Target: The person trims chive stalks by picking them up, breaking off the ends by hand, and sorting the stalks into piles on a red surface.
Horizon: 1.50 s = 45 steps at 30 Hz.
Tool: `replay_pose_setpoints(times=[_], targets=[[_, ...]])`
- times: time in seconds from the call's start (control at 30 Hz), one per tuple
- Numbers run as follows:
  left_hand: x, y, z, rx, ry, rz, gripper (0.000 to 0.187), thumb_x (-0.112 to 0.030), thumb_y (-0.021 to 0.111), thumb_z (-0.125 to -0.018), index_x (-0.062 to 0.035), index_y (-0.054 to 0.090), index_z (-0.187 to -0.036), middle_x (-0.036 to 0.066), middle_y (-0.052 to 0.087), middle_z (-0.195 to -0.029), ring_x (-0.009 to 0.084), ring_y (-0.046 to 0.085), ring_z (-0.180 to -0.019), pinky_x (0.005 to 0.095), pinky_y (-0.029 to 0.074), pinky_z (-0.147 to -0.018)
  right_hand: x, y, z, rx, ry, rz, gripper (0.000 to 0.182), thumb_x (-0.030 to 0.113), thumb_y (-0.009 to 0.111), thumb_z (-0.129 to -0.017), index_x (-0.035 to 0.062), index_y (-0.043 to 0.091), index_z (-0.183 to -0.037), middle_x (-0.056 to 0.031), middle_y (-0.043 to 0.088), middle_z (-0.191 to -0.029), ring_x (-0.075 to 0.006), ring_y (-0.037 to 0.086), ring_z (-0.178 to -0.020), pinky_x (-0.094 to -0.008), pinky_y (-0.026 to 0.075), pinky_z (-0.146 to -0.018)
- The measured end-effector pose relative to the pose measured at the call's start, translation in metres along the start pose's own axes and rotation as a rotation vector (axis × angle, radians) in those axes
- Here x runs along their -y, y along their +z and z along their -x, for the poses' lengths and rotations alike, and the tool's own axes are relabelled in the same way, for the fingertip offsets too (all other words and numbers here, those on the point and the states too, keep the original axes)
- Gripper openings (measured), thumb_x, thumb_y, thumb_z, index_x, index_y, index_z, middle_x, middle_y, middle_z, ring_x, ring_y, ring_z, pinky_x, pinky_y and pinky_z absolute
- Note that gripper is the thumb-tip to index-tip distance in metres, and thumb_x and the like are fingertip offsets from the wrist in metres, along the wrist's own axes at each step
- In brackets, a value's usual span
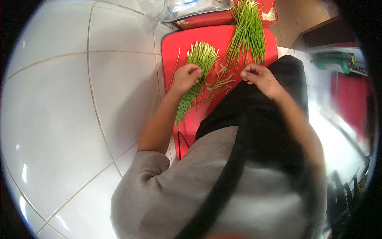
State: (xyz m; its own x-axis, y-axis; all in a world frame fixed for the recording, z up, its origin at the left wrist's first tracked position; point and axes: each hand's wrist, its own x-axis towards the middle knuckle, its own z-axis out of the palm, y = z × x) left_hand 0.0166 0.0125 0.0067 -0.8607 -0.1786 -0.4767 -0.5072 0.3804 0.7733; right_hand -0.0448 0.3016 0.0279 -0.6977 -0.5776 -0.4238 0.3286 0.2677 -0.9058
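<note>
A neat bunch of green chives [203, 53] with pale cut ends lies on the red seat [171, 46]. My left hand [187, 78] is over this bunch, its fingers curled together. Whether a stalk is inside them is hidden. To the right, above my dark-covered lap, my right hand [258, 79] is closed in a pinch. Anything between its fingertips is too small to make out. Between my hands are scattered loose trimmings [223, 83], some yellowish and limp. A second, looser pile of chives [248, 34] reaches over the seat's far edge.
Behind the seat, a metal tray [199, 15] with plastic bags stands on a red surface. White tiles [119, 79] are on the left. A green bottle-like object [332, 61] lies at the right. A black cord [180, 145] hangs near the seat's front.
</note>
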Motion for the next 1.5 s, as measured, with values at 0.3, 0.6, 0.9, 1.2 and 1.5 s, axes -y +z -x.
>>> replay_pose_setpoints(times=[0.3, 0.6, 0.9, 1.2, 1.5], targets=[[0.065, -0.033, -0.014, -0.538, 0.298, -0.877, 0.017, -0.017, 0.057, -0.079, -0.0052, 0.052, -0.090, 0.014, 0.057, -0.090, 0.0328, 0.056, -0.082, 0.0425, 0.046, -0.069, 0.003, 0.001, 0.002, -0.012, 0.002, -0.021, 0.023, 0.025, 0.059, -0.084, 0.0026, 0.059, -0.088, -0.0006, 0.055, -0.074, -0.0089, 0.050, -0.066, -0.0248, 0.043, -0.062], [0.060, -0.024, -0.013, -0.576, 0.241, -0.903, 0.010, -0.015, 0.055, -0.078, -0.0060, 0.051, -0.082, 0.012, 0.056, -0.082, 0.0302, 0.056, -0.081, 0.0419, 0.046, -0.067, 0.008, -0.001, 0.004, 0.022, 0.021, -0.009, 0.021, 0.024, 0.057, -0.085, 0.0040, 0.057, -0.092, -0.0002, 0.056, -0.081, -0.0085, 0.052, -0.075, -0.0241, 0.043, -0.068], [0.016, 0.023, 0.051, -0.307, 0.382, -0.664, 0.040, -0.018, 0.068, -0.070, -0.0052, 0.051, -0.105, 0.018, 0.051, -0.103, 0.0337, 0.049, -0.098, 0.0393, 0.041, -0.083, 0.001, -0.001, 0.002, 0.007, 0.006, -0.086, 0.023, 0.025, 0.059, -0.084, 0.0037, 0.059, -0.091, 0.0005, 0.055, -0.077, -0.0076, 0.051, -0.070, -0.0238, 0.044, -0.065], [0.030, 0.025, -0.001, -0.373, 0.295, -0.636, 0.056, -0.014, 0.068, -0.069, -0.0053, 0.043, -0.119, 0.020, 0.049, -0.108, 0.0359, 0.048, -0.102, 0.0397, 0.040, -0.088, 0.001, -0.003, 0.005, -0.019, 0.008, -0.115, 0.022, 0.025, 0.059, -0.084, 0.0048, 0.058, -0.092, 0.0008, 0.055, -0.078, -0.0076, 0.051, -0.071, -0.0238, 0.043, -0.065], [0.074, -0.026, -0.029, -0.399, 0.243, -0.272, 0.044, -0.001, 0.060, -0.071, -0.0056, 0.050, -0.114, 0.017, 0.056, -0.104, 0.0324, 0.054, -0.098, 0.0384, 0.042, -0.086, 0.001, -0.003, 0.003, 0.007, 0.013, -0.109, 0.022, 0.025, 0.059, -0.084, 0.0055, 0.058, -0.092, 0.0014, 0.055, -0.078, -0.0073, 0.050, -0.071, -0.0236, 0.043, -0.066]])
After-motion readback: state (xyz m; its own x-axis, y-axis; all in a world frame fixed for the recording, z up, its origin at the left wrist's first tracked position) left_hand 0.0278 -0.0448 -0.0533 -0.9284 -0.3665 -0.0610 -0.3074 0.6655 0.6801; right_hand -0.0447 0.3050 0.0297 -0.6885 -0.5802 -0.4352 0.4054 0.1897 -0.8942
